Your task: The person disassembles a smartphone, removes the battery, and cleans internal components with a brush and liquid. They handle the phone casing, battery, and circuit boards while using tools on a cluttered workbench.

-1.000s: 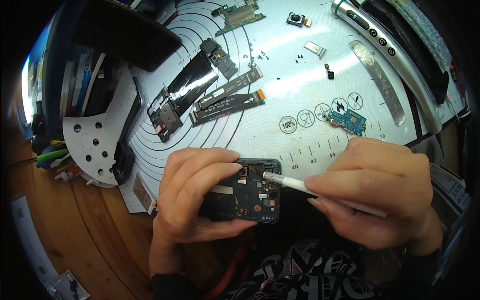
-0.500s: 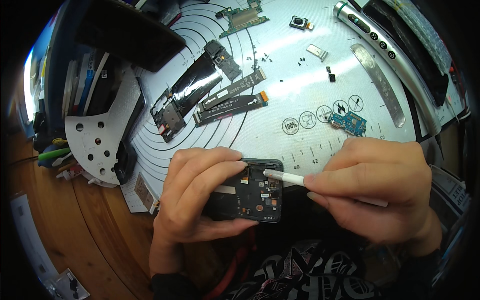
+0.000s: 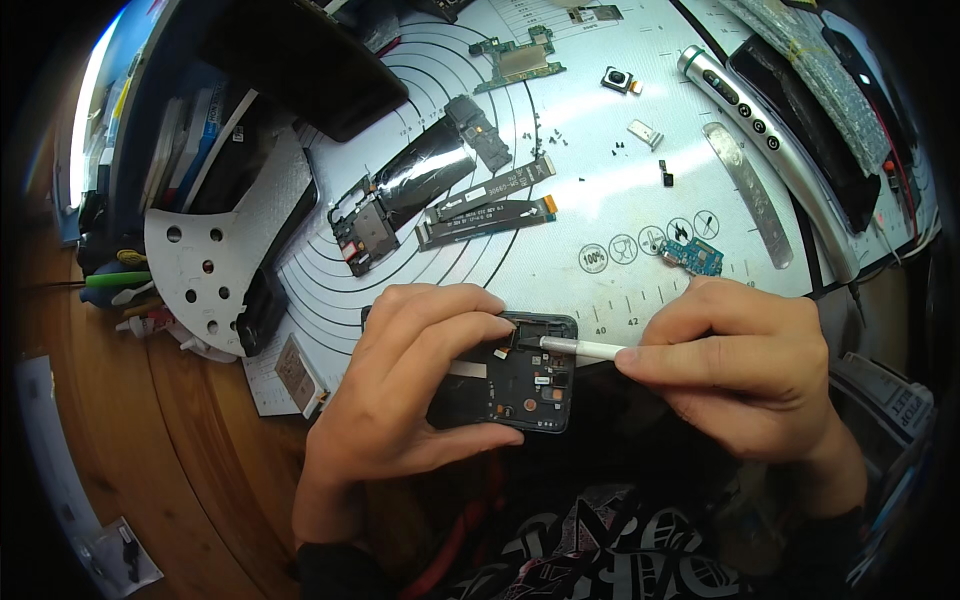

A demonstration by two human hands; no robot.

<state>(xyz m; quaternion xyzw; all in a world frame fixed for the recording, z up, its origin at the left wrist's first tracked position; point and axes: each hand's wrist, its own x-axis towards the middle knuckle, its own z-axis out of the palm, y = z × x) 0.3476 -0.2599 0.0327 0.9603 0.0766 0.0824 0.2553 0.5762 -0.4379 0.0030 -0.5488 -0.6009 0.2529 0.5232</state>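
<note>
The left hand (image 3: 400, 390) has its fingers clamped around an opened phone frame (image 3: 525, 375), held just below the white work mat (image 3: 600, 200) on the desk. The right hand (image 3: 745, 365) pinches a white tool (image 3: 585, 348), its tip touching the frame's inside. Flex cables (image 3: 485, 208) lie on the mat above.

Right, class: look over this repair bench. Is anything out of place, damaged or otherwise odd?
Nothing looks damaged or spilled. The opened phone is gripped by the left hand while the right hand holds a white tool to it. Removed parts, like the green circuit board and tiny screws, lie spread across the white mat.
</note>
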